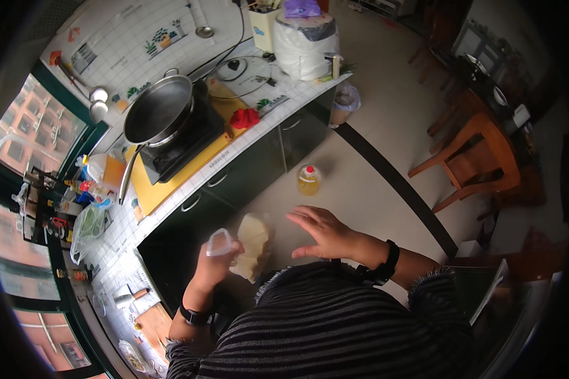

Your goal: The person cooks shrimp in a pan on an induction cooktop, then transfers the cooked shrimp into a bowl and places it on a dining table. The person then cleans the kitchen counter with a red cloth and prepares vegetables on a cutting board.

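Note:
My left hand (213, 265) is closed around a translucent plastic piece (219, 242) shaped like a loop or small frame. Just beyond its fingers is a pale yellow, creased item (252, 246), blurred; I cannot tell whether it is joined to the plastic piece. My right hand (325, 235) is held out in the air over the floor, fingers spread and holding nothing. Beyond that hand, a clear bottle of yellow oil (309, 181) with a red cap stands on the floor.
On the counter at the left, a wok (159, 111) sits on a black induction cooker (182, 154), its handle jutting over the edge. A cleaver (129, 296) lies near a wooden cutting board (154, 327). A wooden chair (486, 161) stands at the right.

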`<state>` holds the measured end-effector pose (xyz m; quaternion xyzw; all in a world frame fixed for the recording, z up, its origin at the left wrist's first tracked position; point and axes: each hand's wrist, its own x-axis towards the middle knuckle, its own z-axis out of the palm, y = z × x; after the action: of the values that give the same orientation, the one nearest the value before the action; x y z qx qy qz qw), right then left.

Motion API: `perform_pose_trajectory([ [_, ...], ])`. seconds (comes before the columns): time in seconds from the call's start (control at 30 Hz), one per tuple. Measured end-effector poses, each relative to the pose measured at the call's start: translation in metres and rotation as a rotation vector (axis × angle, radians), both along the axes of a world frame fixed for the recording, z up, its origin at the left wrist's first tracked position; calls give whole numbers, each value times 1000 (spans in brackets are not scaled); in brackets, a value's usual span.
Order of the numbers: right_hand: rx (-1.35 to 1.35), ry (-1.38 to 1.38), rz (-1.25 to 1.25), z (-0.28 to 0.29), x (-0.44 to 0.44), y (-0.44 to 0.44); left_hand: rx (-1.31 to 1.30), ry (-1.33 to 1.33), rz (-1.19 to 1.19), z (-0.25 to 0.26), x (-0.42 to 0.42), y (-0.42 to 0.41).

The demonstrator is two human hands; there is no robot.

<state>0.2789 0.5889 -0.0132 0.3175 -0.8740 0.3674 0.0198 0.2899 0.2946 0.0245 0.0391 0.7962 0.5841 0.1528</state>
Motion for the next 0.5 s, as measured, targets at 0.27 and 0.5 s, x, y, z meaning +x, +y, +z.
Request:
perform_pose_trajectory([
  [0.27,34,82,-328,12,-8,145,-1,608,-826,14,-105,250],
  [0.5,88,24,-478,12,-74,269,96,875,-1192,22,-194,406],
])
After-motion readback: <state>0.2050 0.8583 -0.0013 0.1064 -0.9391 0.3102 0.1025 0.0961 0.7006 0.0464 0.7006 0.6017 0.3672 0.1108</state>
